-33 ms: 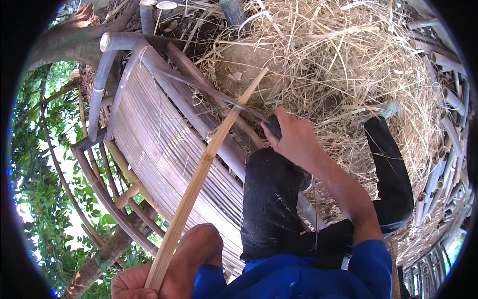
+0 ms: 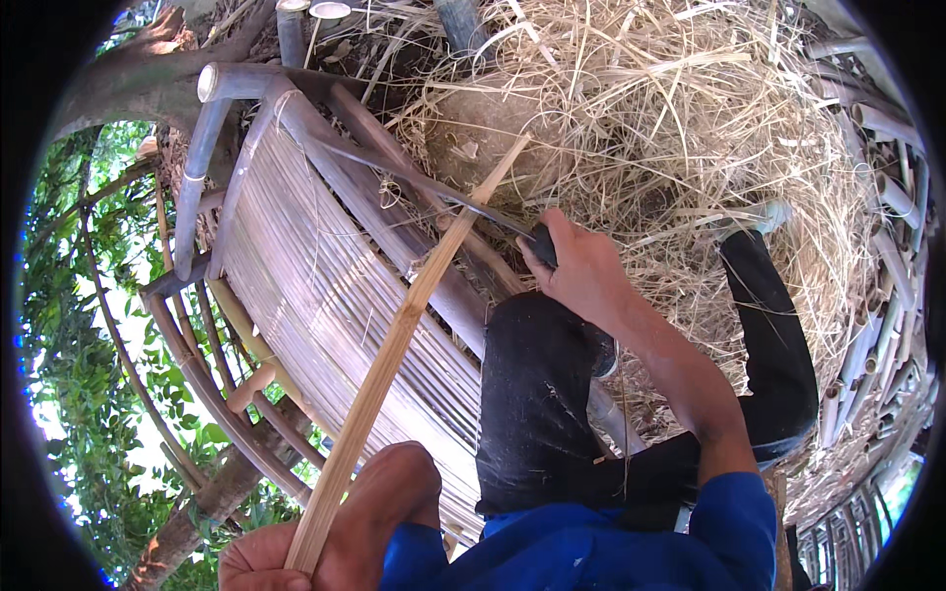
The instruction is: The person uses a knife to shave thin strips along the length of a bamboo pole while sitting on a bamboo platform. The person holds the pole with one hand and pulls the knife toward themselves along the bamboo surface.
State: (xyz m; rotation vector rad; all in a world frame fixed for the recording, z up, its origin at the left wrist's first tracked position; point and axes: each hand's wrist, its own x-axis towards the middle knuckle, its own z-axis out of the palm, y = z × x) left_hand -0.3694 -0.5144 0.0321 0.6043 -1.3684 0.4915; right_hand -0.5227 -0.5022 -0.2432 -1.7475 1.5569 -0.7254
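A long, pale bamboo strip [image 2: 376, 382] runs slantwise from the lower left up to the middle of the view. My left hand [image 2: 363, 532] is closed around its near end, thumb and fingers pinching it. My right hand [image 2: 589, 274] grips the black handle of a long knife [image 2: 419, 181]. The dark, narrow blade points to the far left and crosses the strip near its tapered far end. Blade and strip look to be touching there. Just beyond the crossing, the strip has a small notch-like step on its edge.
A slatted bamboo bench [image 2: 305, 256] lies under the strip, with thick bamboo poles along its edge. Piled shavings [image 2: 670, 108] cover the ground ahead and to the right. My black-trousered knee [image 2: 537, 379] is beside the bench. Stacked bamboo poles [image 2: 892, 197] line the far right.
Hardly anything differs; my right hand and the knife have shifted very slightly, while the left hand and the strip stay in place.
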